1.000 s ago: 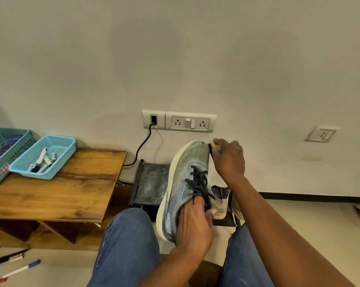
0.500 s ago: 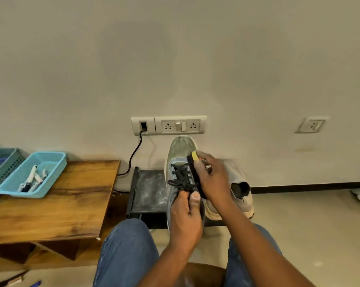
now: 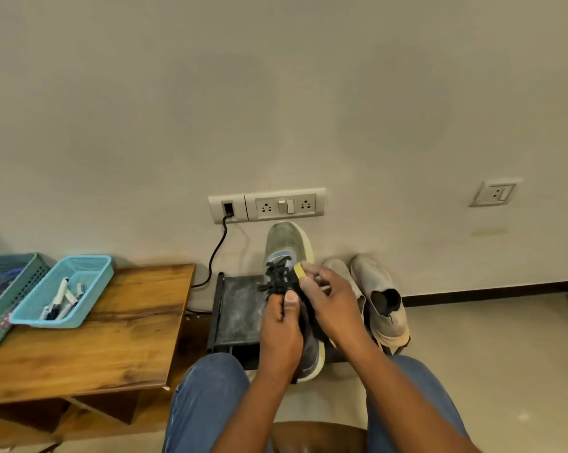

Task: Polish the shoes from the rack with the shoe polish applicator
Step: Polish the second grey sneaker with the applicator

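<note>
shoes [image 3: 287,253]: 3 | baskets [image 3: 89,273]: 2 | socket plates [image 3: 285,206]: 2

Blue basket [image 3: 79,273] of markers [image 3: 60,297] on wooden table [image 3: 112,338], wall sockets [image 3: 285,206]

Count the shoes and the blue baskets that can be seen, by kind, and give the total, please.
Grey lace-up shoe, held in the left hand: 1
Beige slip-on shoes, near one and far one, on the floor by the wall: 2
Blue baskets, small and large, on the wooden table: 2
Total: 5
</note>
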